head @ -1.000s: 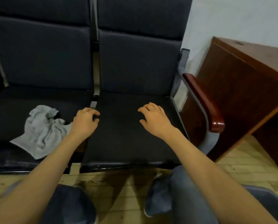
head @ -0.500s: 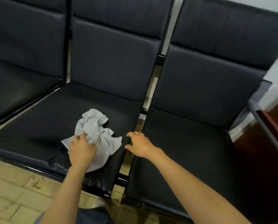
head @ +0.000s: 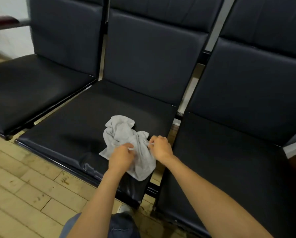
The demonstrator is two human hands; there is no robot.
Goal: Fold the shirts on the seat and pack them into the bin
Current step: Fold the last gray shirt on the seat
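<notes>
A row of three dark padded seats fills most of the view: the left seat [head: 32, 86], the middle seat [head: 85, 121] and the right seat [head: 229, 160], each with a tall backrest and with narrow gaps between them. Below them runs a pale plank floor [head: 23, 186], and a light wall [head: 8, 36] shows at the upper left, beside a reddish-brown armrest [head: 2, 21] that is blurred.

A crumpled light grey shirt [head: 123, 133] lies on the middle seat, toward its front right corner, with one flap hanging over the front edge. Nothing else lies on the seats.

The left hand [head: 120, 158] rests on the near side of the shirt, its fingers curled and pinching a fold of the cloth. The right hand [head: 160, 147], just beside it at the shirt's right edge, has its fingers bunched and clamped on another fold; which part of the garment each holds is hard to tell in the crumple. Both forearms cross the seat's front edge. A knee in blue jeans [head: 123, 225] and the tip of a pale shoe [head: 124, 208] show below.
</notes>
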